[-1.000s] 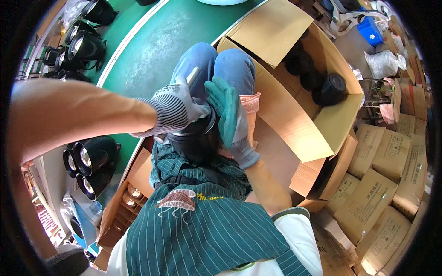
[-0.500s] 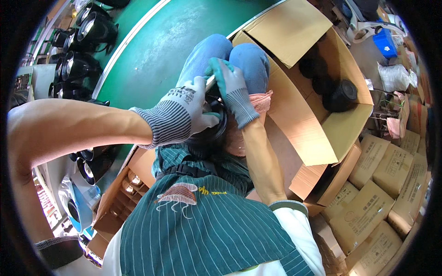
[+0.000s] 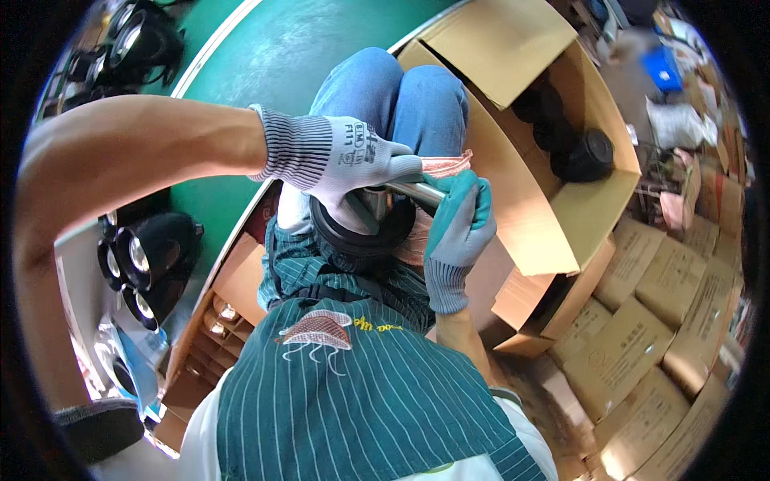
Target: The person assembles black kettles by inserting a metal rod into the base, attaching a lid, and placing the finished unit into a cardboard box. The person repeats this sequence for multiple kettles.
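Observation:
A black round jug (image 3: 361,244) rests in my lap, its open end facing up, with a silvery part (image 3: 374,202) in the middle. My left hand (image 3: 361,172), in a grey and white glove, is closed over it. The thumb reaches down at the opening, and the fingers lie by the end of a silver metal bar-shaped tool (image 3: 421,192). To the right of the jug, my right hand (image 3: 464,220), in a grey glove with green fingers, is wrapped round the outer end of that tool. The tool's inner end is hidden by my left hand.
Left of me, black jugs (image 3: 152,248) stand beside a green belt (image 3: 233,88). An open carton (image 3: 521,200) on the right holds several black parts (image 3: 589,156). Closed cartons (image 3: 618,353) are stacked at lower right. A divided carton (image 3: 228,329) sits at my left.
My right hand has swung from beyond the jug round to its right and nearer me, carrying the tool's outer end. My left hand has shifted across the jug's top. The view has tilted slightly.

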